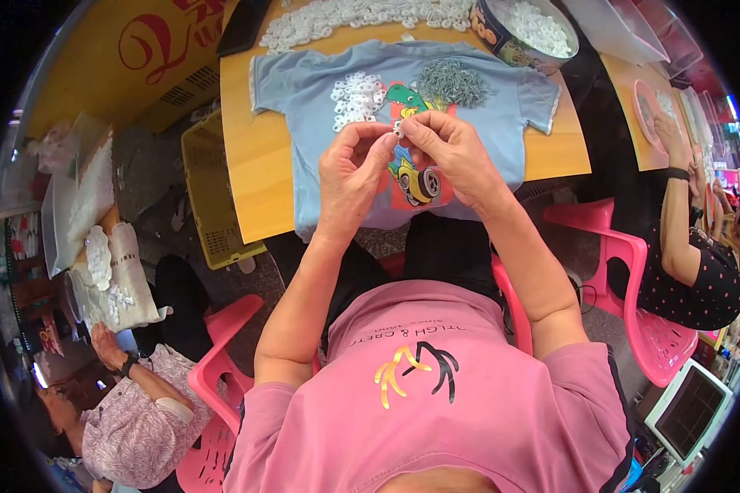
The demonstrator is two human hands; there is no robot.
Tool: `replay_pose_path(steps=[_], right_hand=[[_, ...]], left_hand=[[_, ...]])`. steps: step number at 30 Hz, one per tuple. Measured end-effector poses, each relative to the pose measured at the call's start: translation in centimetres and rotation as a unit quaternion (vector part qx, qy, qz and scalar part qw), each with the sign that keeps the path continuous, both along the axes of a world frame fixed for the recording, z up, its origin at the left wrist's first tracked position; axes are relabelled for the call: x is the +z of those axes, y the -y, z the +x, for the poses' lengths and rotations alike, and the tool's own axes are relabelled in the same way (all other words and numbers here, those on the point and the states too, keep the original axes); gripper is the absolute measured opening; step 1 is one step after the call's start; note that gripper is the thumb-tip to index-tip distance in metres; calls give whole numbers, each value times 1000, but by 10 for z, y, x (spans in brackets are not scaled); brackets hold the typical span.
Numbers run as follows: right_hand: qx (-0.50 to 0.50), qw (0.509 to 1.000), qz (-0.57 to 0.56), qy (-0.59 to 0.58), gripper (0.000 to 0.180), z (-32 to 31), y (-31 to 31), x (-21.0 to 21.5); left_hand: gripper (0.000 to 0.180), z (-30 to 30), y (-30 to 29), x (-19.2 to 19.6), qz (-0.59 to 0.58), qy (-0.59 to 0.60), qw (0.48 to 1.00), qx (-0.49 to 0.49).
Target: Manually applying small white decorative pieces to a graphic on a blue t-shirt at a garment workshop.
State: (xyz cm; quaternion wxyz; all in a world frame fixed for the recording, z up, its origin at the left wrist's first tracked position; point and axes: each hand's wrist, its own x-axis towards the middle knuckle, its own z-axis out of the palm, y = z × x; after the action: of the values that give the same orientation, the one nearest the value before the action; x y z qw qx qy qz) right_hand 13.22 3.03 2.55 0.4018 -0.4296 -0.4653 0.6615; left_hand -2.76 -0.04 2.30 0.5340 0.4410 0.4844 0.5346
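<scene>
My left hand and my right hand meet fingertip to fingertip over a light blue child's shirt spread on the wooden table. Between the fingertips of both hands is a small white plastic piece. On the shirt lie a pile of small white plastic pieces and a heap of small grey metal parts, just beyond my hands.
More white pieces lie scattered at the table's far edge, beside a round tin full of them. A yellow crate stands left of the table. Pink chairs and two other people sit at left and right.
</scene>
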Motion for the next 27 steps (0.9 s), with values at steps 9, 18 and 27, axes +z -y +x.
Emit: replay_pose_path(steps=[9, 18, 27], right_hand=[[-29, 996, 72, 46, 19, 1, 14, -6], [-65, 989, 125, 41, 16, 3, 17, -12], [-102, 992, 45, -66, 19, 9, 25, -10]], left_hand=[[12, 10, 0, -4, 12, 4, 1000, 24], [11, 10, 1, -7, 1, -29, 1000, -3], [6, 26, 3, -12, 179, -165, 969, 34]])
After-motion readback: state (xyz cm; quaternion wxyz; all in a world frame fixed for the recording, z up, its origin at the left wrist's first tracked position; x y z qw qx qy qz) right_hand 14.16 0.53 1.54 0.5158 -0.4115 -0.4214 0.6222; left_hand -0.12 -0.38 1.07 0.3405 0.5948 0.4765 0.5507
